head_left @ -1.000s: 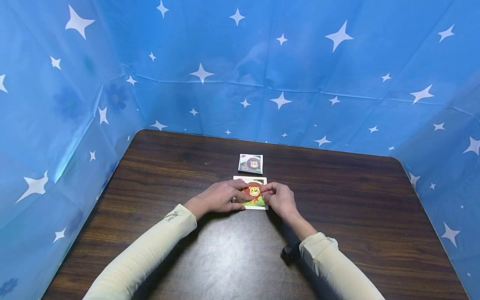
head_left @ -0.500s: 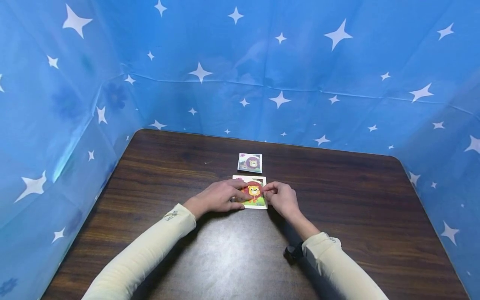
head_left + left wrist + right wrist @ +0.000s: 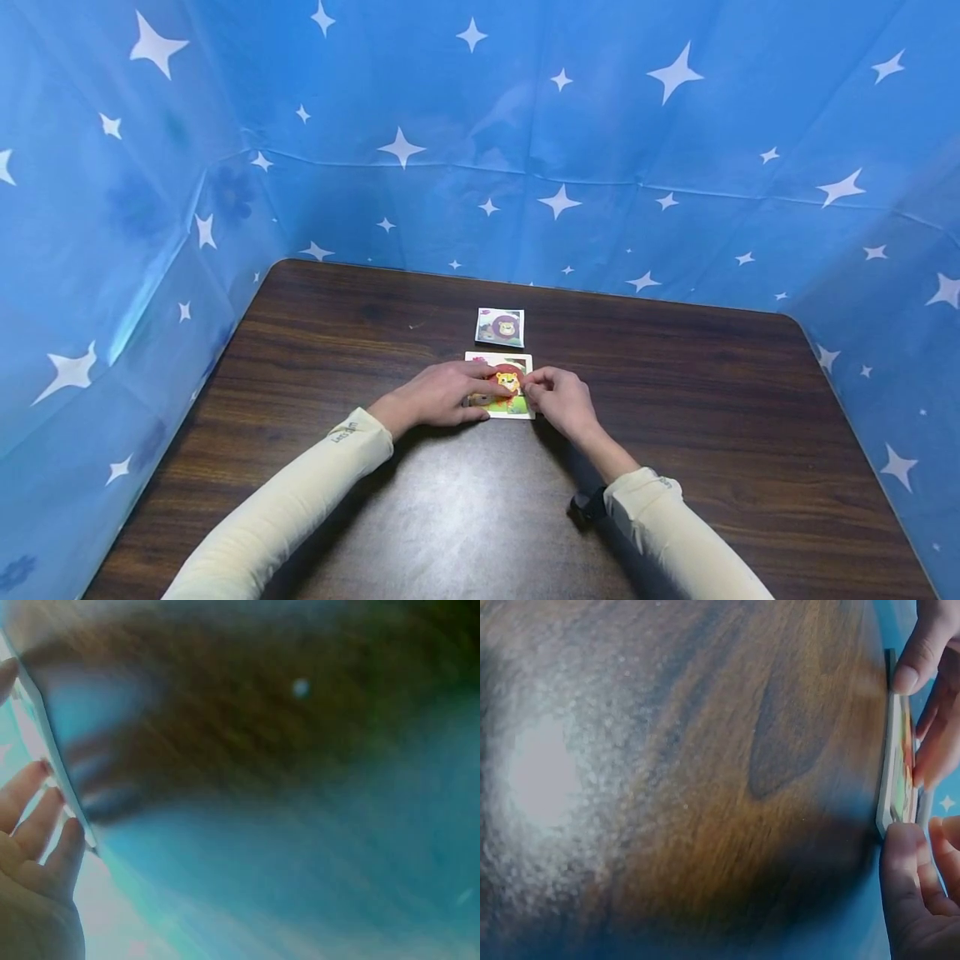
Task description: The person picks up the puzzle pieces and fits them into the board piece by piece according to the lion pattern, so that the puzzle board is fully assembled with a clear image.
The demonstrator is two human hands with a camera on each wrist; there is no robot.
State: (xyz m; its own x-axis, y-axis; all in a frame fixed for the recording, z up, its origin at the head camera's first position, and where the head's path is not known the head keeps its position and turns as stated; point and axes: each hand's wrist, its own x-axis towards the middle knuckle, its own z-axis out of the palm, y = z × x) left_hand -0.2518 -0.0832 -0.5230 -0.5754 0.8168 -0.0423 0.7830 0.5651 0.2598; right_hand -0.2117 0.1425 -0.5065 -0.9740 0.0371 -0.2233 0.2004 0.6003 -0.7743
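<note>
On the table lies a lion picture puzzle (image 3: 516, 407) with a white border. Across its left part rests my left hand (image 3: 442, 393), fingers stretched over the picture and thumb at the near edge. My right hand (image 3: 561, 400) is at the right side, with thumb and forefinger pinching what looks like a puzzle piece; the fingertips hide most of it. In the right wrist view, the right thumb (image 3: 902, 859) meets the near corner of the puzzle board (image 3: 887, 769). The left wrist view shows left fingers (image 3: 66, 847) along the board's edge.
Behind the puzzle lies a small card (image 3: 499, 327) with a matching lion picture. The dark wood table (image 3: 712, 417) spreads around both hands. A blue curtain with white stars (image 3: 480, 100) hangs along its far and side edges.
My left fingers have shifted slightly over the lion. My right fingertips have moved a little, and a pale seam now shows at the lower right of the picture.
</note>
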